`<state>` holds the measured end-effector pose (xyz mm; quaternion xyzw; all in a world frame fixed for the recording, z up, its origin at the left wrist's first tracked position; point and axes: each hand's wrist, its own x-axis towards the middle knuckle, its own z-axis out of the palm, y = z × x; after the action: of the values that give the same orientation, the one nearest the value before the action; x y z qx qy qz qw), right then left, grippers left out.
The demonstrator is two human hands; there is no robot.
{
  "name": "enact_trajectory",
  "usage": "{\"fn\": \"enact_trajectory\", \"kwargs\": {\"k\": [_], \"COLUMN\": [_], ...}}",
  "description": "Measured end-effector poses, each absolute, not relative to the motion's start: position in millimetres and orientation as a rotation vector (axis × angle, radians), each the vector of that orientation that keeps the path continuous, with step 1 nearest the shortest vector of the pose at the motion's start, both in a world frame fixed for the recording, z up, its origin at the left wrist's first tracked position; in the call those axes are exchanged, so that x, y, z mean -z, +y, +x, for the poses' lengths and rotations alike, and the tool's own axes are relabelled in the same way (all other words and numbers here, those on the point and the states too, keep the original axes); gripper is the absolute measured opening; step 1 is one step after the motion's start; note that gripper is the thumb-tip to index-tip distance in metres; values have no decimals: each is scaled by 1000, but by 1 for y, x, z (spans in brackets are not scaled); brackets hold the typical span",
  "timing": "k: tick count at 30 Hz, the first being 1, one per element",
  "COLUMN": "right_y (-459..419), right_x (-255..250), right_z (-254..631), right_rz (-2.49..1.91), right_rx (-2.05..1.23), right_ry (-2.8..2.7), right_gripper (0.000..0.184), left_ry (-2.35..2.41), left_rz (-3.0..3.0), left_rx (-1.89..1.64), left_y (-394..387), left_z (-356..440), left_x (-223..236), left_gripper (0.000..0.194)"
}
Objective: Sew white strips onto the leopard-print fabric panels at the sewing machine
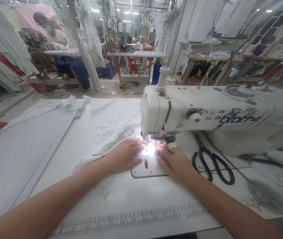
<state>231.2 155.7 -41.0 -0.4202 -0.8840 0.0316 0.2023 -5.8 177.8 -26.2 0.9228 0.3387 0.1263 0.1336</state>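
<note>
A white sewing machine stands on the white table, its lamp glaring at the needle. White lace fabric runs from the back left to the needle. My left hand lies flat on the fabric just left of the needle, fingers stretched out. My right hand rests flat on the metal plate right of the needle, fingers extended toward the light.
Black scissors lie right of my right hand under the machine arm. A printed ruler runs along the table's front edge. A person sits at a station at the back left. Hanging white garments and other sewing tables fill the background.
</note>
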Motion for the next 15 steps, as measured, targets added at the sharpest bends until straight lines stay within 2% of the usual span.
{"fn": "enact_trajectory", "kwargs": {"k": [5, 9, 12, 15], "right_y": [159, 158, 140, 117], "right_x": [44, 46, 40, 28], "right_z": [233, 232, 222, 202], "right_rz": [-1183, -1121, -943, -682], "right_rx": [-93, -84, -138, -232], "right_ry": [-2445, -2388, -2390, -2493], "right_gripper": [28, 22, 19, 24], "left_ry": [1051, 1158, 1280, 1423], "left_rz": [2621, 2566, 2486, 2419], "left_rx": [-445, -446, -392, -371], "left_y": [176, 181, 179, 163], "left_z": [-3, 8, -2, -31], "left_x": [28, 22, 12, 6], "left_gripper": [32, 20, 23, 21]}}
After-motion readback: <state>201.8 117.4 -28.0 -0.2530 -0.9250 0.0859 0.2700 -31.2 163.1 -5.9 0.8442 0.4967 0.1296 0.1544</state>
